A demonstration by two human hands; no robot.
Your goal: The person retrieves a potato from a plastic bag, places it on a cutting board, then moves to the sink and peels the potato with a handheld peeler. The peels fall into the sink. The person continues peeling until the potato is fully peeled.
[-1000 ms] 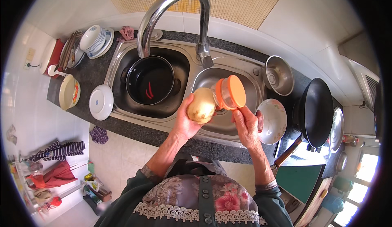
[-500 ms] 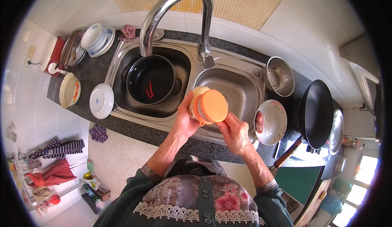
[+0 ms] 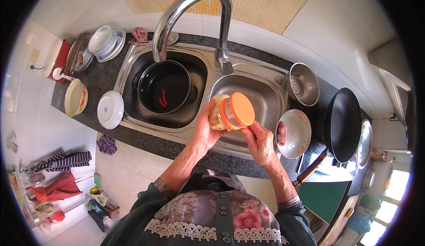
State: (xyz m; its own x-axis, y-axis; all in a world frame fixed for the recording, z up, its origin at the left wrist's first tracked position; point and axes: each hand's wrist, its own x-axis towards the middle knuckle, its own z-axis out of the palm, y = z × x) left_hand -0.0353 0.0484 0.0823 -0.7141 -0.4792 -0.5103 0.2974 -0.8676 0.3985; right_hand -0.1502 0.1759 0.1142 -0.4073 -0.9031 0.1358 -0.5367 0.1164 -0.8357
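Your left hand (image 3: 204,133) wraps its fingers around a small clear jar (image 3: 223,112) held on its side over the right sink basin (image 3: 261,96), and your palm hides most of the jar's far side and base, so what is inside is hard to make out. Your right hand (image 3: 260,142) sits just below the jar's orange lid (image 3: 241,109), fingertips touching its rim; you cannot tell how firmly they grip. The faucet (image 3: 195,13) spout hangs just beyond the jar. A black pot (image 3: 164,86) fills the left basin. Right of your hands a patterned bowl (image 3: 293,133) and a black wok (image 3: 341,124) crowd the desk (image 3: 146,137) edge, leaving open room only inside the right basin.
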